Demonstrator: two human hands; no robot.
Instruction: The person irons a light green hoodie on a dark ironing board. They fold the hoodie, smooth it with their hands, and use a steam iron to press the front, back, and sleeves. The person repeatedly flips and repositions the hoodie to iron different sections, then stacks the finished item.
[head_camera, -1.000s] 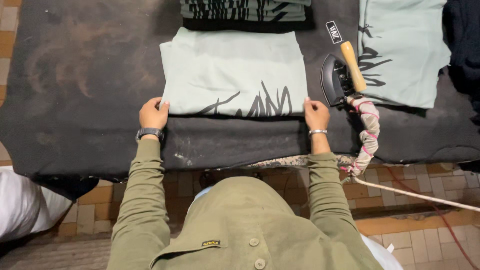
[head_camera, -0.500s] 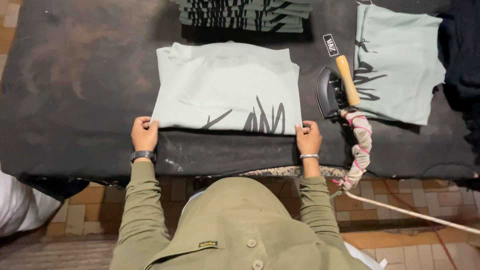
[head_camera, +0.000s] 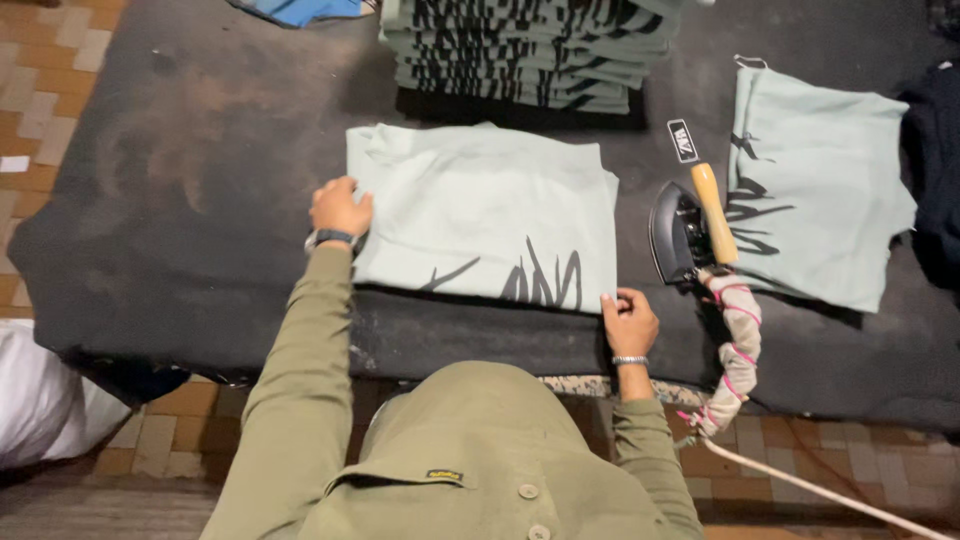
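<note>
Dark padded worktop (head_camera: 180, 200) over tiled floor (head_camera: 40, 90). At the far edge, a stack of folded pale-green garments (head_camera: 520, 50) with black print. To the right, a black iron (head_camera: 680, 235) with wooden handle — cloth-wrapped cord (head_camera: 735, 360) trailing off the edge. Beyond it, another pale-green garment (head_camera: 830, 200) lying flat. White bundle (head_camera: 40, 400) low at left — blue cloth (head_camera: 300, 10) at top.

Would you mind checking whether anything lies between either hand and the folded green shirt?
Nothing visible does: the left hand rests on the folded green shirt at its left edge, and the right hand touches its near right corner.
</note>
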